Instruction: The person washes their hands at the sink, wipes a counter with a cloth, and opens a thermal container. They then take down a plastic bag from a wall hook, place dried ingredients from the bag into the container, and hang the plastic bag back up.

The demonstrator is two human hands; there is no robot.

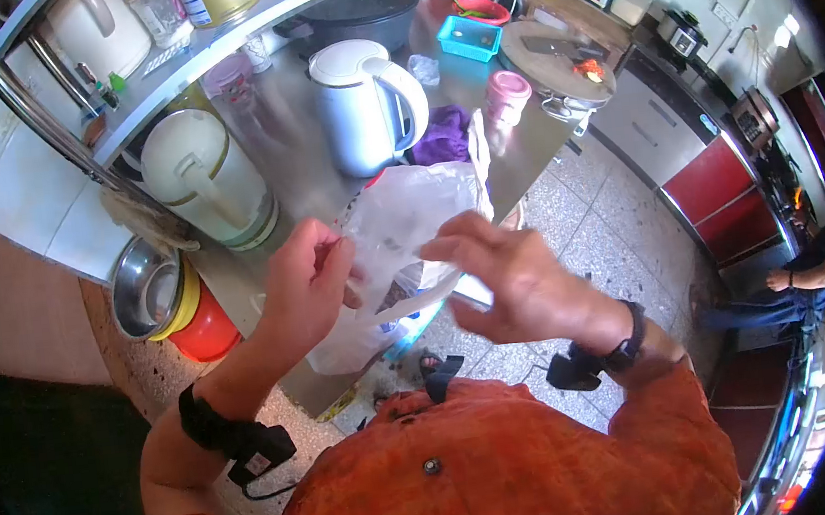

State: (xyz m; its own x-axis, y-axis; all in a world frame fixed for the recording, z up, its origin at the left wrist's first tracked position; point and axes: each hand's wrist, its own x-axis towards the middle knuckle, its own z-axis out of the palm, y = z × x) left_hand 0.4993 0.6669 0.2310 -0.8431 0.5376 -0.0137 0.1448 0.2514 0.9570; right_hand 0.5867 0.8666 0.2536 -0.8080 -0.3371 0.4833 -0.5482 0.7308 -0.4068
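A translucent white plastic bag (410,209) stands at the near edge of the metal table, its mouth facing me. My left hand (303,284) pinches the bag's left rim with thumb and bent fingers. At the right side of the mouth is my right hand (515,272), slightly blurred, with thumb and forefinger apart and the forefinger at the bag's edge. Something dark shows through the plastic, but I cannot make it out. Behind the bag stand a white electric kettle (354,113) and a purple cloth (440,137).
The metal table (298,174) also holds a large pale jug (197,169), a pink-lidded jar (507,99), a turquoise basket (470,38) and a round cutting board (536,48). Basins (150,290) sit lower left. Another person's hand (802,277) shows at right.
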